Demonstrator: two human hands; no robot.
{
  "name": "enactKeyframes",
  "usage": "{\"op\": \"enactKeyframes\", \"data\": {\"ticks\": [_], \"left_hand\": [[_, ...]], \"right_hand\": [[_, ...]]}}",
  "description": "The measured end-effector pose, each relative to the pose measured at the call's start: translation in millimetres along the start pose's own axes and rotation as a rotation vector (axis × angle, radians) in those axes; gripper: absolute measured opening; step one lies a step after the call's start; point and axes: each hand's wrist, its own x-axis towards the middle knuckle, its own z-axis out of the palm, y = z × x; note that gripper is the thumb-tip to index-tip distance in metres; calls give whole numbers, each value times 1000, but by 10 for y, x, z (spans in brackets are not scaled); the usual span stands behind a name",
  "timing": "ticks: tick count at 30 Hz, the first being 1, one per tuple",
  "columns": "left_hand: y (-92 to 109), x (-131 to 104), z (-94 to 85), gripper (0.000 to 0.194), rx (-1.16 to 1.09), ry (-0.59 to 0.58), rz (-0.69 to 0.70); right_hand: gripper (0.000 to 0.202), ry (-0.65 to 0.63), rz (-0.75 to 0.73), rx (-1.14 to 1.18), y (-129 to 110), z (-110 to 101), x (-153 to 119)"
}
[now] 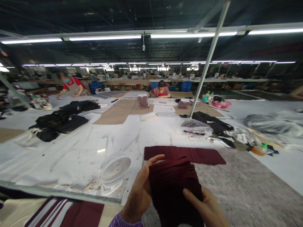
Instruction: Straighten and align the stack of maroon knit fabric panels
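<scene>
Between my two hands is a stack of dark maroon fabric pieces (pixel 174 186), lifted over the table with its layered edges fanned at the top. My left hand (pixel 139 186) grips the left side of the stack, its index finger stretched along the top corner. On the lower right, my right hand (pixel 204 205) holds the stack with the thumb lying across its face. Just beyond, a long row of overlapping maroon fabric pieces (pixel 184 154) lies on a grey mottled sheet (pixel 236 176).
A white desk fan (pixel 115 168) stands left of my hands. Black garments (pixel 63 119) lie at left; a plastic-wrapped bundle (pixel 196 126) and a metal pole (pixel 209 60) are at right. Striped maroon fabric (pixel 80 214) lies near front left. Two co-workers (pixel 161 90) (pixel 74 86) work farther back.
</scene>
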Motion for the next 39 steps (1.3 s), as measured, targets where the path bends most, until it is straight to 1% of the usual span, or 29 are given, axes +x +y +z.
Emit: {"op": "enactKeyframes", "data": {"ticks": [3,4,6,9,11,14,16,18,20,22,23,24,25,27,29,34,37,39], "left_hand": [[-92,-22,-130,54,65,-126,53],[-128,-26,-177,57,79,-143,65],[-198,-34,-261,64,98,-149,46],[-287,-50,-338,70,134,-103,-8],[-336,-60,-345,69,165,-43,-34],[-385,-62,-295,52,196,78,-69],[-387,-55,-245,43,162,137,-95],[-358,-46,-206,43,104,162,-118],[-308,-42,-186,49,81,177,-120],[-256,-46,-176,53,87,185,-118],[-235,-50,-171,54,94,180,-123],[-219,-54,-165,53,103,170,-135],[-207,-58,-159,52,109,155,-152],[-197,-64,-148,48,116,123,-179],[-194,-66,-147,46,110,103,-183],[-179,-50,-193,43,126,77,-175],[-169,-38,-235,41,138,30,-166],[-165,-31,-258,39,146,7,-166]], "right_hand": [[35,-7,10,41,-6,-2,6],[35,-12,15,58,-5,-2,9],[32,-27,19,78,2,-2,19],[32,-69,20,85,25,2,40],[33,-93,20,82,45,9,54],[33,-116,22,67,85,22,81],[33,-116,1,40,117,17,112],[33,-98,-95,-4,142,-11,159],[34,-28,-286,-65,136,-61,212],[35,66,-488,-157,83,-115,255],[34,93,-562,-209,40,-135,271],[32,96,-611,-259,-8,-149,282],[31,69,-632,-300,-57,-155,290],[27,-20,-622,-328,-134,-147,306],[27,-75,-560,-295,-162,-122,328],[27,-120,-353,-95,-93,-36,383],[33,-134,-321,2,-91,11,393],[32,-162,-326,-1,-115,36,395]]}}
